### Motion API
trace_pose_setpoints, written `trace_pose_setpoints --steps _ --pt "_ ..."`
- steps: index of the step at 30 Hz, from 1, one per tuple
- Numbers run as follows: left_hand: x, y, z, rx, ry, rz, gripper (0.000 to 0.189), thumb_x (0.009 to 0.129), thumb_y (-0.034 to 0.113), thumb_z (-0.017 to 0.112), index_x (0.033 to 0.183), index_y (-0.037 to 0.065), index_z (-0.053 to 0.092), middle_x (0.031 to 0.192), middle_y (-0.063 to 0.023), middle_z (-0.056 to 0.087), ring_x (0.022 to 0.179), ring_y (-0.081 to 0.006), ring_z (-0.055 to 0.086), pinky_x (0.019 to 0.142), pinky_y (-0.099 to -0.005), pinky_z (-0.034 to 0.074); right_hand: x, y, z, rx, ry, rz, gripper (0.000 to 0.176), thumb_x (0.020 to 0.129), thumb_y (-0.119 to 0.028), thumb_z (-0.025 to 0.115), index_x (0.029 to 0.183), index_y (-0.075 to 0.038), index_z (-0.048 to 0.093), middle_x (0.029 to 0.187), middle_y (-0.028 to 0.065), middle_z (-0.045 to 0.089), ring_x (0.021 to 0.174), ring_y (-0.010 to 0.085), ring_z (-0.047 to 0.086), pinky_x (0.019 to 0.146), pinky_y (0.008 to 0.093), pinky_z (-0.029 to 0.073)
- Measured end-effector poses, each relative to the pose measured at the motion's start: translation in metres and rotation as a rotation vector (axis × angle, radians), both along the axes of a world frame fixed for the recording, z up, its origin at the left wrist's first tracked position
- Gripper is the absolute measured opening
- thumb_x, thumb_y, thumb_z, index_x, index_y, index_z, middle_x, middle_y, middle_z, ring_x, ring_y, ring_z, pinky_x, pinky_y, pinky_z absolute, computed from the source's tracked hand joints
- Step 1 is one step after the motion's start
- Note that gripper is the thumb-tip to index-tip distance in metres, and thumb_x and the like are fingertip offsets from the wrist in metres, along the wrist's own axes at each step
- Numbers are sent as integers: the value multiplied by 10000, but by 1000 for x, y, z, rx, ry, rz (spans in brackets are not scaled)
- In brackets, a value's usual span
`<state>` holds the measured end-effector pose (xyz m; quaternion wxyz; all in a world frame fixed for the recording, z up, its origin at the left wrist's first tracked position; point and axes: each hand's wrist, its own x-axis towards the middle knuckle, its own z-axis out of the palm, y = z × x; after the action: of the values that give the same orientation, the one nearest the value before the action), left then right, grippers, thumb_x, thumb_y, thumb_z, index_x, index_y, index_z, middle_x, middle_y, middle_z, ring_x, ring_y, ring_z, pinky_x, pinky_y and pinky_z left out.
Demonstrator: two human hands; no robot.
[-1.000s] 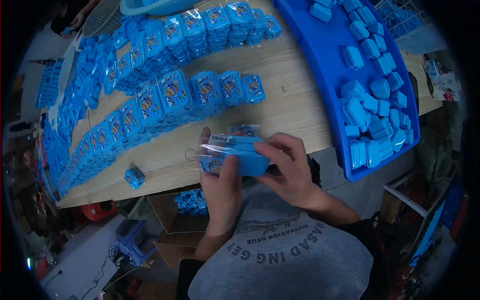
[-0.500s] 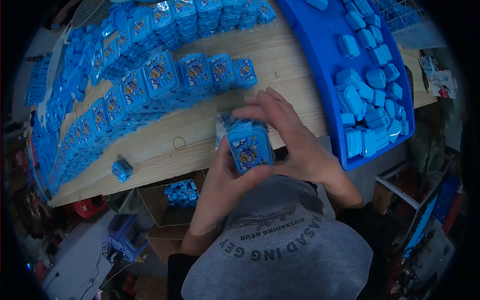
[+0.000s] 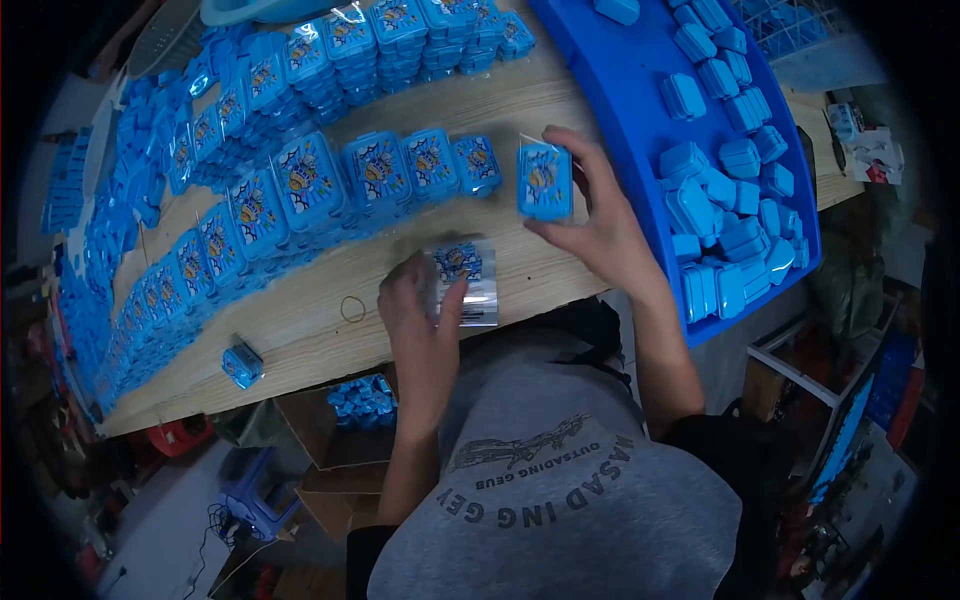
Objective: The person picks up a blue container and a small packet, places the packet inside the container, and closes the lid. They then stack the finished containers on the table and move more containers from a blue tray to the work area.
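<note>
Hands are working apart: right hand [image 3: 600, 225] is gripping the wrapped box [image 3: 545, 182] at the counter [image 3: 560, 270], just left of the tray [image 3: 632, 130]; left hand [image 3: 412, 315] is touching printed bags [image 3: 478, 290] farther left, pinch unclear.

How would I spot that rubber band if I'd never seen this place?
On the wooden table, look between the rows of blue boxes and the near edge. Just left of the left hand lies the rubber band: a thin yellowish loop, unlike the solid blue boxes.
</note>
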<state>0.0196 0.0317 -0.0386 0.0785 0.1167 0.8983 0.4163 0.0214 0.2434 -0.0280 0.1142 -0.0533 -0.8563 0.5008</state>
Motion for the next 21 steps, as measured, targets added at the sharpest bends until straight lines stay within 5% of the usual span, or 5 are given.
trace_pose_setpoints --steps 2,5,11,17,21 --pt "-1 0 -16 -51 -125 76 460 804 211 641 1134 -44 447 1073 -198 470 956 -312 480 809 -371 402 -15 7 -14 226 -3 -70 740 628 20 712 1281 -102 386 1228 119 426 1129 259 449 979 348 361" --pt "-8 -1 -22 -92 -243 138 349 805 198 640 1021 -36 496 945 -169 522 854 -279 511 739 -361 415 -32 18 -35 -6 -186 12 769 642 29 708 1312 -115 359 1214 125 410 1103 250 467 945 334 400" --pt "-9 -7 -34 183 -215 250 173 811 115 617 841 -34 533 760 -121 537 665 -197 505 620 -300 408 -29 6 -41 31 -98 -27 792 678 -9 702 1352 -108 298 1328 160 353 1158 271 443 943 325 401" --pt "-10 -12 -20 103 -20 130 95 826 62 581 842 -26 549 742 -110 509 637 -189 478 598 -288 396 15 61 50 644 -141 -172 554 763 -143 656 1269 -77 439 1289 169 431 1155 350 447 933 385 406" --pt "-12 -6 -15 55 50 104 76 828 44 570 857 -26 563 747 -115 498 634 -201 473 583 -301 389 -28 168 9 877 -344 -349 497 795 -245 618 1224 -47 461 1138 265 486 996 382 532 838 410 459"
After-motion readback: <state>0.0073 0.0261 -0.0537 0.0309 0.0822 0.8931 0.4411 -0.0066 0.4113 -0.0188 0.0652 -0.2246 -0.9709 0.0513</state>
